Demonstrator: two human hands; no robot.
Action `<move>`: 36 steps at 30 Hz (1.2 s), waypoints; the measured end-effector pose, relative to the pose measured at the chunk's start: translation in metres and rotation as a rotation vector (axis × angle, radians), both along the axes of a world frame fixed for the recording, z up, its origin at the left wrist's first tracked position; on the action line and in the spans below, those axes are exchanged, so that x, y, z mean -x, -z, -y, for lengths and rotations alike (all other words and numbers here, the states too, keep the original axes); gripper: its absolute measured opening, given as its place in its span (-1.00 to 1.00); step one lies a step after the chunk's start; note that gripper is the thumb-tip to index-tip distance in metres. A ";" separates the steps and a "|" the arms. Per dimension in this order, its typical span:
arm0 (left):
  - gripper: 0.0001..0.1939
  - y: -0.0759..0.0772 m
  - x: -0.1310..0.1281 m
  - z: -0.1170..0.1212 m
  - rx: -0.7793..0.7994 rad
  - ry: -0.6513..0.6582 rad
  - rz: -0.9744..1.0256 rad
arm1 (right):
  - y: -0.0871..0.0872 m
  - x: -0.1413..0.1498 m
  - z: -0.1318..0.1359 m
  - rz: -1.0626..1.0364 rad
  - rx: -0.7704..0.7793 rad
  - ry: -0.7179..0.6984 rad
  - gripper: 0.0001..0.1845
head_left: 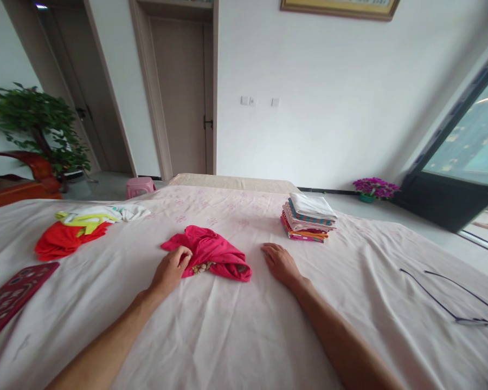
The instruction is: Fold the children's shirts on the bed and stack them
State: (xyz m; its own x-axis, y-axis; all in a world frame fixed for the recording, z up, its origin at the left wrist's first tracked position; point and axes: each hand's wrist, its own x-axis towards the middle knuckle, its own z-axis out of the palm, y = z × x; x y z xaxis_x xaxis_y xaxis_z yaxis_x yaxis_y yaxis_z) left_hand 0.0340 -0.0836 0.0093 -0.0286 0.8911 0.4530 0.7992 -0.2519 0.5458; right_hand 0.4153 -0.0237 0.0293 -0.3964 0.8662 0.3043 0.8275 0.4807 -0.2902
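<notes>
A crumpled bright pink garment (215,252) lies on the pale bedsheet (211,336), with a patterned patch showing at its near edge. At its left side my left hand (174,266) is closed, its curled fingers and thumb gripping the cloth. My right hand (280,262) rests palm down on the sheet, fingers stretched out and holding nothing, a little to the right of the garment. Just beyond that hand stands a neat stack of folded clothes (309,218), a white one on top.
Loose red, yellow and white clothes (75,230) lie at the left. A dark red phone case (16,298) is near the left edge, and eyeglasses (457,314) lie at the right. Past the bed are a pink stool (140,187) and purple flowers (374,188).
</notes>
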 end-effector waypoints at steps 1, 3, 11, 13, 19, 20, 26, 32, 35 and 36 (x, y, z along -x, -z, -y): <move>-0.84 -0.002 -0.001 0.002 0.002 -0.003 0.012 | 0.000 0.000 0.001 -0.003 -0.005 -0.006 -0.62; -0.80 -0.005 -0.003 0.005 -0.009 -0.006 0.014 | -0.001 0.000 0.002 -0.005 -0.011 -0.024 -0.63; -0.89 -0.013 -0.015 0.011 -0.064 -0.018 -0.257 | -0.001 0.000 0.004 -0.017 -0.025 -0.045 -0.64; -0.89 -0.011 -0.013 0.009 -0.087 -0.053 -0.207 | -0.001 -0.001 0.004 -0.019 -0.030 -0.044 -0.64; -0.81 -0.008 -0.014 0.012 -0.125 -0.065 0.022 | 0.000 -0.002 0.003 -0.026 -0.020 -0.043 -0.64; -0.81 -0.009 -0.019 0.015 -0.132 -0.041 0.060 | 0.000 -0.002 0.003 -0.029 -0.021 -0.045 -0.64; -0.83 -0.022 -0.065 0.039 -0.149 0.180 0.122 | -0.002 0.000 0.006 -0.038 -0.042 -0.098 -0.62; -0.84 -0.027 -0.087 0.045 -0.074 0.414 -0.053 | -0.006 0.004 0.014 -0.046 -0.107 -0.248 -0.63; -0.77 -0.025 -0.083 0.042 -0.107 0.411 -0.091 | -0.009 0.006 0.017 -0.029 -0.098 -0.269 -0.65; -0.72 -0.024 -0.081 0.041 -0.124 0.401 -0.103 | -0.010 0.007 0.018 -0.019 -0.089 -0.278 -0.65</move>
